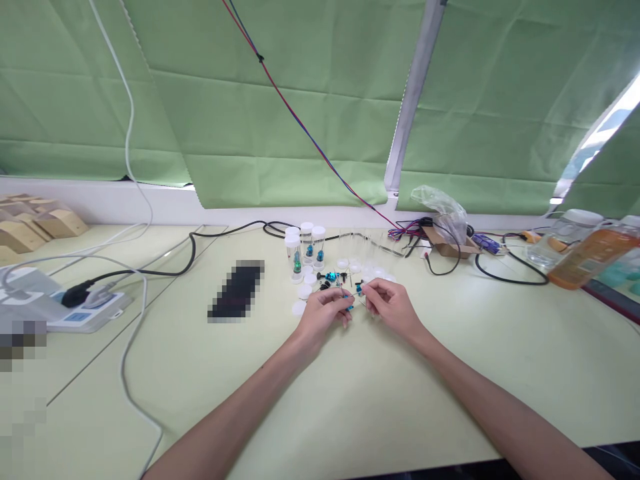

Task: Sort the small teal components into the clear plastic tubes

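Note:
My left hand [324, 313] is closed in a pinch on a small blue part [349, 307], mostly hidden by the fingers. My right hand [394, 305], just beside it, has thumb and forefinger pressed together at a thin rod-like piece [356, 295] reaching toward the left fingers; its exact kind is too small to tell. Beyond the fingertips lies a cluster of small blue and black parts [331, 277]. Clear tubes with white caps [294, 259] stand behind to the left, some with blue or green parts inside. White round caps [305, 291] lie near my left hand.
More clear tubes [371, 248] stand behind my right hand. A pixelated dark patch [237, 291] and a power strip [95, 313] with cables are left. A small cardboard box [450, 245] with a plastic bag, wires and an orange bottle [593, 257] are right. Wooden blocks [60, 222] sit far left.

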Demonstrator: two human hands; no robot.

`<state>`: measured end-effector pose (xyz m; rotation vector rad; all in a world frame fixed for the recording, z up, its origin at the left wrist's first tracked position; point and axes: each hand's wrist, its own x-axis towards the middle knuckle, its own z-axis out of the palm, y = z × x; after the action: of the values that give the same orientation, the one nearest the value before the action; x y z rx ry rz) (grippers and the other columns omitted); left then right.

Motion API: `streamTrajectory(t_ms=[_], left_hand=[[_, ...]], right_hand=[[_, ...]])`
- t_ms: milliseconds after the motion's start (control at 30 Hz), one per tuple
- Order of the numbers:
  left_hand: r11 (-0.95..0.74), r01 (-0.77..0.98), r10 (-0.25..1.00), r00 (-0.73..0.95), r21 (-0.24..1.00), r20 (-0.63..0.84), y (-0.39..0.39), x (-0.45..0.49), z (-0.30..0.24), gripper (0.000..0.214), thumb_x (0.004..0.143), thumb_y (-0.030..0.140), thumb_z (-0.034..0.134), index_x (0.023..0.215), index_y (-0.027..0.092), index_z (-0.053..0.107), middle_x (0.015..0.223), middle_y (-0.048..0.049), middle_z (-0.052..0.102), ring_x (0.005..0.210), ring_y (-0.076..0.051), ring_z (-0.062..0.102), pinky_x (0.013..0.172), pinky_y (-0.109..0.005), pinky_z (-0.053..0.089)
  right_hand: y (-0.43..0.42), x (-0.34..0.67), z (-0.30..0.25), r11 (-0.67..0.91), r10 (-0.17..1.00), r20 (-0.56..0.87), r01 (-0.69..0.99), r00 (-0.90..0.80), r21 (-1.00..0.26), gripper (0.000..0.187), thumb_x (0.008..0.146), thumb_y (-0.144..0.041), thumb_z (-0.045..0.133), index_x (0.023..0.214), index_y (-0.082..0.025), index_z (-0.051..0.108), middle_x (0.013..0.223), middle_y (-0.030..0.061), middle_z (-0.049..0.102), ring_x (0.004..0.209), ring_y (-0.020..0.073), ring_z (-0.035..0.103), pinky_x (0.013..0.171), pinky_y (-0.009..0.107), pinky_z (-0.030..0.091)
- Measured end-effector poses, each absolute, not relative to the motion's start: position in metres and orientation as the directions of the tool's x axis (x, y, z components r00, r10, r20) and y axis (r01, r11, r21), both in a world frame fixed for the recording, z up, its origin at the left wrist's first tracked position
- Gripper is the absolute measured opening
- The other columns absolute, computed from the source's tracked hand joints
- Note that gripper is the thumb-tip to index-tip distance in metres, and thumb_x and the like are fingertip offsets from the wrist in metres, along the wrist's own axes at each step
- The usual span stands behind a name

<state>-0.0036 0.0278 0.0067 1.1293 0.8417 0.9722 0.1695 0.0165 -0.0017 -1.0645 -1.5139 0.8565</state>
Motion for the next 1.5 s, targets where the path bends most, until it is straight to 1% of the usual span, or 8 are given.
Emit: streamTrajectory(t_ms=[333,500,600,867,1500], left_hand=[[0.141,-0.201,0.935,0.350,0.969,-0.064,0.0282,-0.0035,0.0057,0.019,0.068,0.030,0.076,0.074,0.013,0.069,0.069,-0.0020,0.057,0.057,-0.011,0.057,0.049,-0.023,0.043],[0.140,-0.216,0.933,0.356,0.966,-0.056,0.0285,-0.0041,0.0040,0.018,0.069,0.029,0.076,0.074,0.013,0.069,0.071,-0.0020,0.057,0.056,-0.011,0.057,0.049,-0.023,0.042],[0.142,-0.221,0.932,0.357,0.965,-0.056,0.0287,-0.0043,0.0033,0.018,0.069,0.029,0.075,0.075,0.014,0.069,0.069,-0.0014,0.056,0.056,-0.011,0.056,0.049,-0.023,0.042],[0.141,-0.216,0.934,0.353,0.966,-0.058,0.0286,-0.0040,0.0041,0.020,0.069,0.030,0.076,0.075,0.013,0.069,0.067,-0.0020,0.056,0.056,-0.011,0.056,0.049,-0.023,0.043],[0.136,-0.215,0.936,0.348,0.967,-0.054,0.0286,-0.0036,0.0034,0.022,0.066,0.031,0.077,0.075,0.013,0.069,0.070,-0.0029,0.057,0.056,-0.011,0.057,0.048,-0.023,0.042]], right_hand=[[0.0166,0.1696,-0.0016,0.342,0.939,0.338,0.218,-0.058,-0.914,0.036,0.086,-0.052,0.058,0.071,-0.019,0.060,0.055,-0.0011,0.055,0.048,0.0121,0.049,0.049,0.025,0.042],[0.0171,0.1694,-0.0015,0.347,0.938,0.341,0.213,-0.065,-0.913,0.034,0.088,-0.048,0.058,0.072,-0.019,0.059,0.055,-0.0013,0.054,0.048,0.0117,0.048,0.049,0.024,0.040],[0.0172,0.1693,-0.0017,0.349,0.937,0.343,0.209,-0.067,-0.913,0.033,0.088,-0.047,0.058,0.072,-0.018,0.059,0.055,-0.0014,0.054,0.048,0.0114,0.048,0.049,0.024,0.040],[0.0171,0.1695,-0.0016,0.343,0.939,0.338,0.225,-0.063,-0.912,0.036,0.087,-0.051,0.057,0.071,-0.019,0.059,0.054,-0.0014,0.054,0.047,0.0119,0.049,0.049,0.024,0.041],[0.0183,0.1702,-0.0027,0.355,0.935,0.347,0.242,-0.076,-0.903,0.036,0.088,-0.050,0.056,0.071,-0.019,0.060,0.054,-0.0011,0.055,0.048,0.0122,0.049,0.049,0.025,0.041]])
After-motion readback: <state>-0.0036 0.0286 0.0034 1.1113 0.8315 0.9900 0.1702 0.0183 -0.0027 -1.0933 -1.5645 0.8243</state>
